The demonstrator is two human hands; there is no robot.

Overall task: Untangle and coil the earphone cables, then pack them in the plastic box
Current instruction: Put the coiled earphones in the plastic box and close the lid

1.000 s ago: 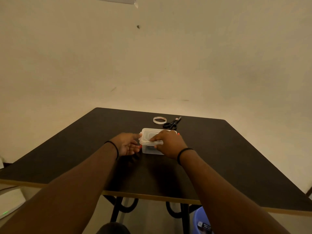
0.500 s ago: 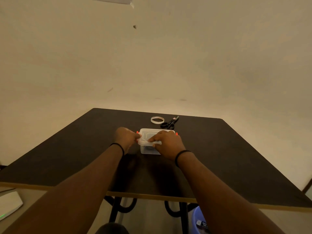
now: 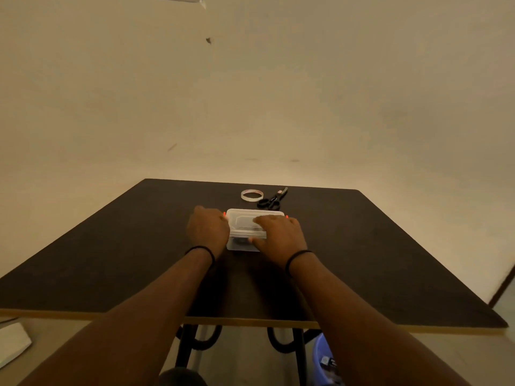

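Your left hand [image 3: 207,229] clasps the box's [image 3: 245,240] left edge; your right hand [image 3: 278,232] clamps its lid; tape [image 3: 252,195] and scissors [image 3: 271,200] lie beyond, tabletop [image 3: 390,246] open around.

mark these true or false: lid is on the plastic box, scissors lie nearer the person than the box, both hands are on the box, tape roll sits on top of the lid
1. The lid is on the plastic box: true.
2. The scissors lie nearer the person than the box: false, they lie beyond it.
3. Both hands are on the box: true, left hand at its left end, right hand over the lid.
4. The tape roll sits on the lid: false, it lies on the table, beside the scissors.
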